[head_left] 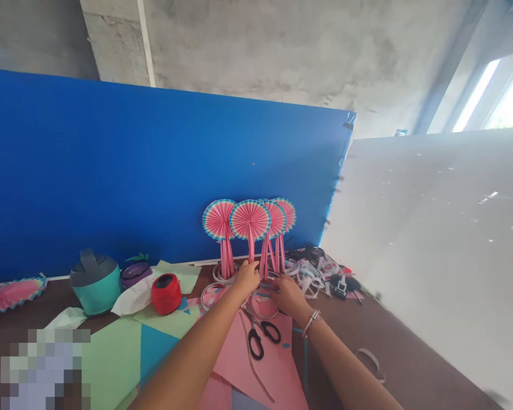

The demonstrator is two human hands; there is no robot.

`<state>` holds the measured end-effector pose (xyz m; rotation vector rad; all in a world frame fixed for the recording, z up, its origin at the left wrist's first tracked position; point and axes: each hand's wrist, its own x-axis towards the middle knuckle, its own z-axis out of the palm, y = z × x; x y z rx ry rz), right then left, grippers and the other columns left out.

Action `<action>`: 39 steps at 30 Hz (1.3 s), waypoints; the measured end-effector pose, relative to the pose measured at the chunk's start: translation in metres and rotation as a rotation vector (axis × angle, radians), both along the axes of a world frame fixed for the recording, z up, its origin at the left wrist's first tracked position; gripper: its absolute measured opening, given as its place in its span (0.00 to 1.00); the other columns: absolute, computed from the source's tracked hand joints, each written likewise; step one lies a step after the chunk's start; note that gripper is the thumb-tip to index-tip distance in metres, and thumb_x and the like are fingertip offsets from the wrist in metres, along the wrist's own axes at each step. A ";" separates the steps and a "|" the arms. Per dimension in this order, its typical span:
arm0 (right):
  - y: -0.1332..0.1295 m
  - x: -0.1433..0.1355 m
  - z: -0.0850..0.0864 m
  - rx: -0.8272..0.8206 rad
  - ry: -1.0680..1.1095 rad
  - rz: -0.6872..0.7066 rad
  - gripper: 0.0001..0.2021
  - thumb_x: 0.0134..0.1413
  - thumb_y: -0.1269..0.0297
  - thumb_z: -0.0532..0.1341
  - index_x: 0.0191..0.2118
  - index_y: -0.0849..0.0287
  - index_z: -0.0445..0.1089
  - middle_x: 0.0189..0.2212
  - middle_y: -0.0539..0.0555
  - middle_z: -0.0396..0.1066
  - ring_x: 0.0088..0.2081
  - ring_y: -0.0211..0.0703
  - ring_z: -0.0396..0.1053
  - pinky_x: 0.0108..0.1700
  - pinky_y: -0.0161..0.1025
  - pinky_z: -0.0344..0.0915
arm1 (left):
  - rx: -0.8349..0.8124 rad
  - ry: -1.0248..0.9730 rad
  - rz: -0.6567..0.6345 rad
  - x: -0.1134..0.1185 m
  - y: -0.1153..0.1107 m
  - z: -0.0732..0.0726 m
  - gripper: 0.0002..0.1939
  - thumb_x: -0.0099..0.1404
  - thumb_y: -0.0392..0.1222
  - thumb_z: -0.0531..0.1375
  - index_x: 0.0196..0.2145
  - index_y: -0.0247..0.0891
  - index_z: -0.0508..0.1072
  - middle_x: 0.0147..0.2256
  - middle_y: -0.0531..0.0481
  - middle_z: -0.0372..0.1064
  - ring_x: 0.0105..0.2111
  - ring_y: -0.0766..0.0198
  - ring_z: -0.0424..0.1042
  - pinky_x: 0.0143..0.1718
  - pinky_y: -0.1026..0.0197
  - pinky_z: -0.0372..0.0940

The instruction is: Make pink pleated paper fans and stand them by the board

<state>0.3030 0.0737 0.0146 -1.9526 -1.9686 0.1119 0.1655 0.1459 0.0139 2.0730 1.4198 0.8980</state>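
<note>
Fingers (251, 266) of the left hand (247, 277) are closed around the lower handle of the front fan (250, 220), which stands upright before the blue board (154, 171), its handle's long axis near vertical and its pleated disc facing the person. Right hand (289, 295), half open with fingers loosely bent, is beside a ring (263, 317); whether it grips anything cannot be told. Other fans (216, 222) stand upright on both sides, while scissors (253, 322) lie on pink paper (282, 364), their loops toward the person.
</note>
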 end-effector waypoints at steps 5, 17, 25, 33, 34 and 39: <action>-0.003 -0.007 0.008 0.066 -0.052 -0.004 0.10 0.52 0.67 0.59 0.39 0.59 0.75 0.41 0.59 0.71 0.46 0.49 0.65 0.47 0.38 0.57 | 0.027 -0.098 -0.012 -0.008 -0.003 0.005 0.21 0.56 0.26 0.50 0.39 0.39 0.79 0.41 0.44 0.73 0.42 0.59 0.73 0.46 0.60 0.64; 0.018 -0.084 -0.001 0.022 -0.138 0.003 0.10 0.48 0.69 0.61 0.35 0.67 0.76 0.37 0.70 0.74 0.43 0.60 0.69 0.43 0.46 0.59 | 0.071 -0.268 0.073 -0.082 -0.034 0.025 0.21 0.53 0.24 0.48 0.35 0.37 0.76 0.35 0.47 0.76 0.37 0.61 0.74 0.42 0.59 0.67; 0.022 -0.076 0.011 0.078 -0.033 0.070 0.09 0.51 0.74 0.56 0.28 0.62 0.74 0.32 0.59 0.75 0.37 0.44 0.70 0.39 0.35 0.59 | 0.002 -0.293 0.054 -0.147 -0.085 0.022 0.18 0.55 0.30 0.48 0.36 0.37 0.75 0.37 0.46 0.76 0.39 0.60 0.73 0.42 0.60 0.66; -0.004 0.020 0.046 0.241 0.051 -0.387 0.21 0.58 0.68 0.45 0.50 0.72 0.67 0.44 0.71 0.69 0.46 0.57 0.65 0.41 0.45 0.59 | -0.146 -0.039 0.063 -0.151 -0.119 -0.008 0.23 0.57 0.43 0.57 0.50 0.34 0.69 0.38 0.45 0.72 0.35 0.58 0.71 0.38 0.58 0.64; -0.008 0.027 0.046 0.270 0.047 -0.495 0.24 0.57 0.68 0.47 0.56 0.77 0.60 0.47 0.76 0.65 0.49 0.62 0.63 0.42 0.48 0.58 | -0.158 -0.015 0.073 -0.149 -0.121 -0.010 0.25 0.56 0.41 0.58 0.51 0.34 0.67 0.35 0.46 0.71 0.34 0.58 0.70 0.37 0.59 0.63; -0.025 0.008 0.036 0.166 -0.040 -0.257 0.22 0.57 0.67 0.49 0.55 0.70 0.63 0.48 0.70 0.66 0.50 0.58 0.62 0.47 0.47 0.56 | -0.178 -0.024 0.140 -0.143 -0.120 -0.011 0.29 0.53 0.28 0.52 0.54 0.34 0.63 0.27 0.54 0.65 0.29 0.62 0.68 0.31 0.63 0.59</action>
